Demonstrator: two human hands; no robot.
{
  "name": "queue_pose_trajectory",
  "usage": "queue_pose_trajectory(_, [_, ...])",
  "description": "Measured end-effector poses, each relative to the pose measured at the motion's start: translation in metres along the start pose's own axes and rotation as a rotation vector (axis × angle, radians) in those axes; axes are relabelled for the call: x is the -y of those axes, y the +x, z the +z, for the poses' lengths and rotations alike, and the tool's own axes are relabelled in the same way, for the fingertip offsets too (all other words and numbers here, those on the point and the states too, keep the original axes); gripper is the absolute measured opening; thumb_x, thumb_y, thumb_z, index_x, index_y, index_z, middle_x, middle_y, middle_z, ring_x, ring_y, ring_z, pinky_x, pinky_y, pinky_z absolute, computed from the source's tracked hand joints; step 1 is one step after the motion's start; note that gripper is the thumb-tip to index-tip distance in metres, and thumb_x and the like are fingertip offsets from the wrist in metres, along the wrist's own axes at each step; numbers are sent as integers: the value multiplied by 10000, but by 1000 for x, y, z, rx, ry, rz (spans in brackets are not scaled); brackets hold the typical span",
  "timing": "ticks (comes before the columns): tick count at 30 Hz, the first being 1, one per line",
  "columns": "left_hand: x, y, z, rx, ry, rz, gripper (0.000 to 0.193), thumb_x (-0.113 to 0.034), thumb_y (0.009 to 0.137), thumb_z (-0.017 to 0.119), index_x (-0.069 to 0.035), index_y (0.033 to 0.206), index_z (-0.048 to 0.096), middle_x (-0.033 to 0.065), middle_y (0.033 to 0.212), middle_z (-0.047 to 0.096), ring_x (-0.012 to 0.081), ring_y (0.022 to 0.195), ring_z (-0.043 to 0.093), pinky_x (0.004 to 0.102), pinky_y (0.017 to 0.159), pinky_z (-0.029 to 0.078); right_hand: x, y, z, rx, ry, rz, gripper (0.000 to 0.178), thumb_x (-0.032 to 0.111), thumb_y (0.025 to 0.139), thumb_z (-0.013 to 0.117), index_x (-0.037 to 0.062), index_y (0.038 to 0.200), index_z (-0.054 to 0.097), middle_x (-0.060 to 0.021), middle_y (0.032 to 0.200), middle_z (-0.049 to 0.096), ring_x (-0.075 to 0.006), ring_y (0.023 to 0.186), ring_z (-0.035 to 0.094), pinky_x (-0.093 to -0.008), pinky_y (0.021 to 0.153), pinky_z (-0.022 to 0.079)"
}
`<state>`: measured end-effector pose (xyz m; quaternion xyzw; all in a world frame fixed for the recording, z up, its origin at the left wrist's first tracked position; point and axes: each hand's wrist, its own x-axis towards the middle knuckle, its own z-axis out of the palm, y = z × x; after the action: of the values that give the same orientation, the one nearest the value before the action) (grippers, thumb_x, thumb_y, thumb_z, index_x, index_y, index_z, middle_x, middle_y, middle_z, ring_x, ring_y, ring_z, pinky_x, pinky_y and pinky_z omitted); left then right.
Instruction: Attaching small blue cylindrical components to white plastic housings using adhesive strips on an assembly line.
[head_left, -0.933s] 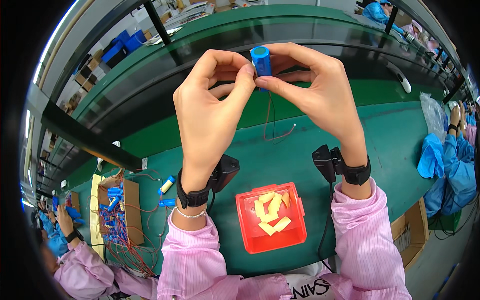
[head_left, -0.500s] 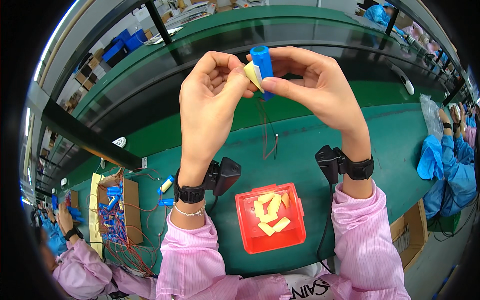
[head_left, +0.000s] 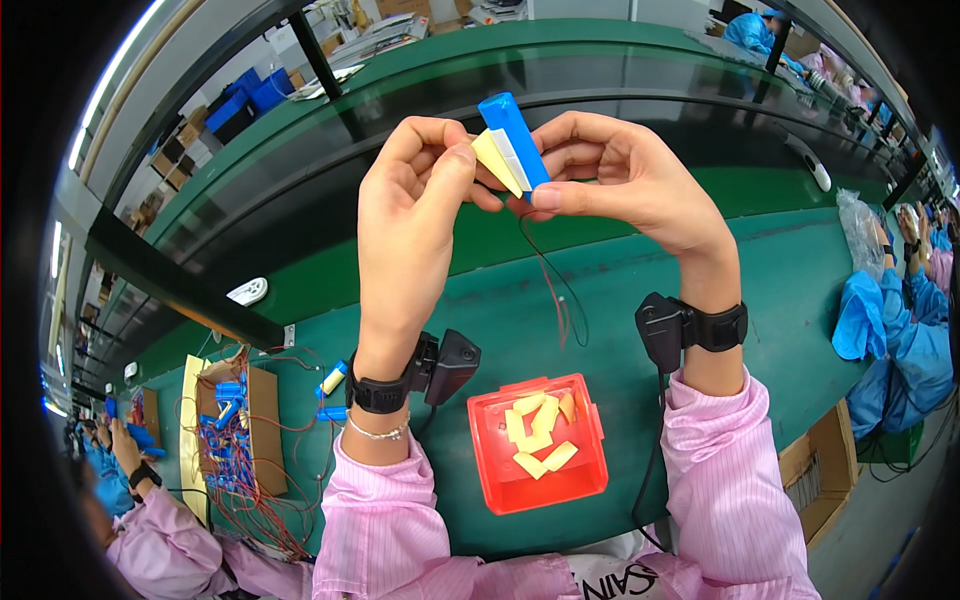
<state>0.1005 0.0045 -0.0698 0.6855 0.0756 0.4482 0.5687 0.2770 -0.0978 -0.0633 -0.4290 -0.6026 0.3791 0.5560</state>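
My right hand (head_left: 620, 180) holds a blue cylindrical battery cell (head_left: 513, 130) up in front of me, tilted, with thin red and black wires (head_left: 556, 290) hanging from it. My left hand (head_left: 410, 210) pinches a pale yellow strip (head_left: 494, 158) that lies against the cell's side, next to a white band. Both wrists carry black strapped devices. Below the hands, a red tray (head_left: 490, 460) on the green table holds several more yellow strips (head_left: 535, 440).
A cardboard box (head_left: 262, 420) of blue cells with red wires sits at the left; two loose cells (head_left: 333, 380) lie beside it. Other people in pink and blue sleeves work at the lower left and far right. A dark shelf rail crosses behind.
The cell has tilted so its side shows. The yellow strip, hidden at first, now lies along the cell under my left fingers. Both hands stayed raised.
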Motion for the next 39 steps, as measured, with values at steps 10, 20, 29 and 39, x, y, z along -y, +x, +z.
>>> queue_pose_trajectory(10, [4,2,4,45,-65,-67,167,-169,978,494,-17,1007,555,68,949,623,116,841,613,259,665,501,-1,-6,-13,64,207,72,416,198,903,669,-49,1214,547,-154,1028,680,-227,919,693,-328,827,556])
queue_pose_trajectory(20, [-6,4,-7,120,-32,-55,140,-134,957,459,-20,977,537,145,1001,654,153,851,627,287,702,523,-5,-14,-34,2,347,-14,440,218,929,640,-49,1257,516,-199,1032,673,-259,923,694,-337,853,561])
queue_pose_trajectory(29, [-26,-7,-21,1116,493,-179,136,-159,918,559,-29,924,522,91,830,662,206,784,669,330,699,521,-3,-15,-47,-17,399,-56,375,203,965,593,-45,1241,535,-193,1057,667,-235,926,690,-320,839,561])
queue_pose_trajectory(39, [-3,-22,0,1393,654,-121,245,-240,897,610,-23,787,583,118,685,612,296,642,600,392,572,441,-7,-15,-37,-64,301,-59,447,236,993,535,-52,1331,488,-143,1081,650,-183,890,658,-310,838,536])
